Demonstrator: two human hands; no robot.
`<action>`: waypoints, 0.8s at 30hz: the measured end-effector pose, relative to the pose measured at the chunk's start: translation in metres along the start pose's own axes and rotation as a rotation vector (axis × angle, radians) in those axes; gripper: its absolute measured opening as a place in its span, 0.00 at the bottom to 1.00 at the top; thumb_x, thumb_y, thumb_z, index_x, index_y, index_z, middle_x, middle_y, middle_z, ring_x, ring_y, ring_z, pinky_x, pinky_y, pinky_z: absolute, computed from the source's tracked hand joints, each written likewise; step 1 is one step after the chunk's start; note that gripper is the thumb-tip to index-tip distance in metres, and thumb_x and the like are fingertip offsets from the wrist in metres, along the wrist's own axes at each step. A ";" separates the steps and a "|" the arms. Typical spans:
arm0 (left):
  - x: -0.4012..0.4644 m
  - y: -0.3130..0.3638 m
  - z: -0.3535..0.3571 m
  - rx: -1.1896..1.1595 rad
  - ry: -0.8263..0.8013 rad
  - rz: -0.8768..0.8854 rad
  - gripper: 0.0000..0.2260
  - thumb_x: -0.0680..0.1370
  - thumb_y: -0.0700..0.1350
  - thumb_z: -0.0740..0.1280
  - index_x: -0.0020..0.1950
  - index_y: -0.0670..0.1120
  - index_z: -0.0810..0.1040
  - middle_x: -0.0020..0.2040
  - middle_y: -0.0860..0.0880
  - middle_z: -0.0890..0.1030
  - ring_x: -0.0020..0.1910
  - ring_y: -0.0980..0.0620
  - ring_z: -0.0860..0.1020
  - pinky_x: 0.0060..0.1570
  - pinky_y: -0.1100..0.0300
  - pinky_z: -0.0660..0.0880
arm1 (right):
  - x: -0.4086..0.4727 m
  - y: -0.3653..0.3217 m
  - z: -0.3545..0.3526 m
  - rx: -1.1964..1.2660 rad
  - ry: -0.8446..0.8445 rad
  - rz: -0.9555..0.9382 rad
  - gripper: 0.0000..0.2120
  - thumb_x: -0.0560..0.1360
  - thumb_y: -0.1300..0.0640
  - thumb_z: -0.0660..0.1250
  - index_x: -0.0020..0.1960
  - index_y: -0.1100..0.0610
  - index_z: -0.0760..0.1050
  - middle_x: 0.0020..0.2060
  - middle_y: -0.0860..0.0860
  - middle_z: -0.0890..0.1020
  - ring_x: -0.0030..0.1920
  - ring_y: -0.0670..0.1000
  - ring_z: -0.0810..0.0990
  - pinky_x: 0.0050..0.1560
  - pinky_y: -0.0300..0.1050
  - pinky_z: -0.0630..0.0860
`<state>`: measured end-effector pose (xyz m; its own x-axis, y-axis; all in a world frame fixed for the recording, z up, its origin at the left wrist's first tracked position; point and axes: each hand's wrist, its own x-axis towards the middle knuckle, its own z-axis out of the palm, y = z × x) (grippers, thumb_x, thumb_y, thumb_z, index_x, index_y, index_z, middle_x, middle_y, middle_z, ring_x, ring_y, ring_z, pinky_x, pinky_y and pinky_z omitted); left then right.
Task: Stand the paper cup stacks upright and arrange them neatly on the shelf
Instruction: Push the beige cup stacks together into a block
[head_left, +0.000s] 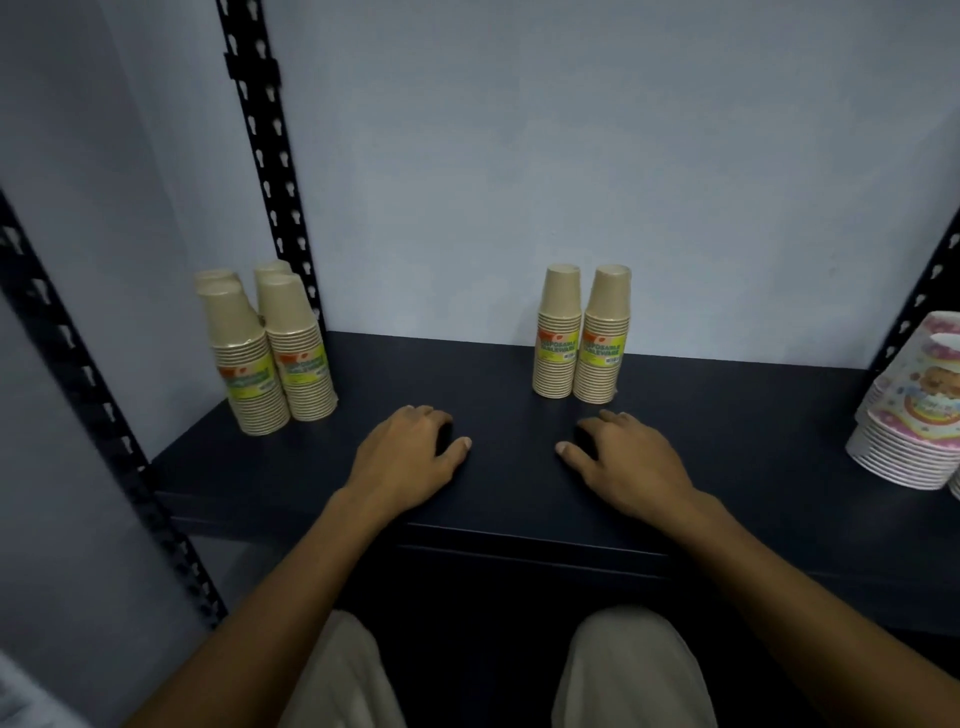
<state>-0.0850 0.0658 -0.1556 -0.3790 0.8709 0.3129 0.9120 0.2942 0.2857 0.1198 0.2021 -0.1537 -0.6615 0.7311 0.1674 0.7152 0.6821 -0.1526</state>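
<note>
On the dark shelf (727, 415) before the pale blue wall (519, 156), we rest both hands palm-down near the front edge, holding nothing. Black slotted uprights (262, 156) frame the bay at left and right.

Four kraft paper cup stacks stand rim-down in the back left corner (270, 358), bunched and touching, leaning slightly as the wide lens shows them. Two more kraft stacks (582, 338) stand upright side by side against the wall, right of centre, touching one another. Patterned cup stacks (904, 410) sit at the far right edge, tilted and partly out of frame.

Our left hand (405, 457) lies with fingers loosely curled on the board; our right hand (623, 457) mirrors it, thumbs pointing toward each other. Neither touches a stack.

By our reading, every kraft stack already has its long axis vertical, so what remains is neatening. The pair near centre lies just beyond and slightly left of our right hand, the nearer one; the corner group sits up and left of our left hand. Bare board between the two groups gives room to slide stacks together, though the rear wall limits any push backward.
</note>
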 end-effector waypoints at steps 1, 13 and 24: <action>-0.006 -0.007 -0.004 0.010 0.007 -0.014 0.20 0.78 0.59 0.60 0.63 0.47 0.75 0.59 0.51 0.78 0.59 0.51 0.74 0.53 0.54 0.74 | 0.000 -0.010 0.000 0.011 -0.019 -0.037 0.26 0.78 0.38 0.54 0.66 0.54 0.72 0.64 0.55 0.75 0.66 0.56 0.71 0.64 0.56 0.70; -0.060 -0.094 -0.047 0.026 0.167 -0.323 0.14 0.75 0.55 0.67 0.52 0.45 0.80 0.50 0.48 0.81 0.48 0.49 0.78 0.45 0.55 0.75 | 0.043 -0.129 0.019 0.112 -0.135 -0.390 0.24 0.80 0.40 0.55 0.65 0.57 0.71 0.66 0.56 0.72 0.68 0.55 0.69 0.63 0.54 0.72; -0.054 -0.127 -0.060 -0.112 0.377 -0.534 0.14 0.75 0.48 0.69 0.57 0.43 0.77 0.50 0.47 0.81 0.44 0.52 0.76 0.42 0.62 0.69 | 0.097 -0.199 0.043 0.212 -0.076 -0.440 0.24 0.77 0.41 0.61 0.66 0.56 0.69 0.60 0.55 0.77 0.59 0.55 0.75 0.55 0.54 0.76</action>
<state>-0.1900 -0.0425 -0.1546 -0.8217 0.4133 0.3924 0.5699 0.5868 0.5752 -0.0961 0.1384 -0.1492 -0.9106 0.3667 0.1904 0.3078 0.9094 -0.2796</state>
